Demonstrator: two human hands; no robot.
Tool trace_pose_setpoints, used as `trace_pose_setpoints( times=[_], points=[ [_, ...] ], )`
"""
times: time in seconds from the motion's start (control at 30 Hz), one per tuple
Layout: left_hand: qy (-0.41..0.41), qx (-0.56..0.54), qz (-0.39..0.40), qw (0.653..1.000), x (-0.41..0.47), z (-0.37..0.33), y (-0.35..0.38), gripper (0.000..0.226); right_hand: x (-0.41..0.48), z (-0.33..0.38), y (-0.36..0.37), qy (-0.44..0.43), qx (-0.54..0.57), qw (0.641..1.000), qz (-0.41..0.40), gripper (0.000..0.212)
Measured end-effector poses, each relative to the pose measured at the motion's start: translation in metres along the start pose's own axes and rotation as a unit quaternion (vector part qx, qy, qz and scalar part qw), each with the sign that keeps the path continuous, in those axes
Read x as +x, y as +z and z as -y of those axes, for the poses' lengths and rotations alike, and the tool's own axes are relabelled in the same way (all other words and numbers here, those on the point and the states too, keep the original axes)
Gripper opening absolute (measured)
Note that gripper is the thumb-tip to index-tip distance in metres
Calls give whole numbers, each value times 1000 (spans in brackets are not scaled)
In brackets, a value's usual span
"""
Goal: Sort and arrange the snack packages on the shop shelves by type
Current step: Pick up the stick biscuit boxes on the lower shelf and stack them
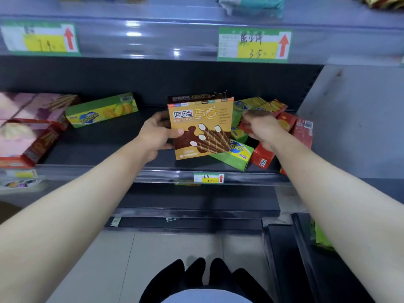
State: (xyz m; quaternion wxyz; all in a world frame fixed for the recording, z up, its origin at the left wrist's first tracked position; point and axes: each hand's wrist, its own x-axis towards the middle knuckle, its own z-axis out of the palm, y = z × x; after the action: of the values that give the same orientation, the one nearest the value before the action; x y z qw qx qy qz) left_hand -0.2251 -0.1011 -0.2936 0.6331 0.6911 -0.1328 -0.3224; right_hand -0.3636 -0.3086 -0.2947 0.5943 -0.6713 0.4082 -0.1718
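Centre of frame: the left hand (156,134) grips the upright orange-brown wafer-roll box (201,125) by its left edge, thumb on the front, above the middle shelf (98,147). To its right, the right hand (261,127) reaches over jumbled green boxes (236,157) and red boxes (262,157). Its blurred fingers are curled, and whether they hold anything cannot be told.

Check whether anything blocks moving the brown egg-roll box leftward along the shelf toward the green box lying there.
Nothing visible does. The left hand grips the brown egg-roll box by its left edge, and the shelf between it and the green box is bare. The pile of green and red boxes lies to its right.
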Motion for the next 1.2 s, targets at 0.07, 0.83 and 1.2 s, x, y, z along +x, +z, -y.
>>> trace_pose_setpoints(
  times=[0.07, 0.83, 1.2],
  points=[
    [-7, 3, 1, 1000, -2, 1, -1, 56, 7, 0, 3, 6, -8, 1000, 7, 39],
    [5, -2, -103, 995, 22, -8, -10, 51, 100, -1, -10, 8, -255, 966, -52, 39],
    [27, -15, -104, 994, 51, -30, -10, 50, 100, -1, 3, 3, -343, 939, 16, 33]
  ],
)
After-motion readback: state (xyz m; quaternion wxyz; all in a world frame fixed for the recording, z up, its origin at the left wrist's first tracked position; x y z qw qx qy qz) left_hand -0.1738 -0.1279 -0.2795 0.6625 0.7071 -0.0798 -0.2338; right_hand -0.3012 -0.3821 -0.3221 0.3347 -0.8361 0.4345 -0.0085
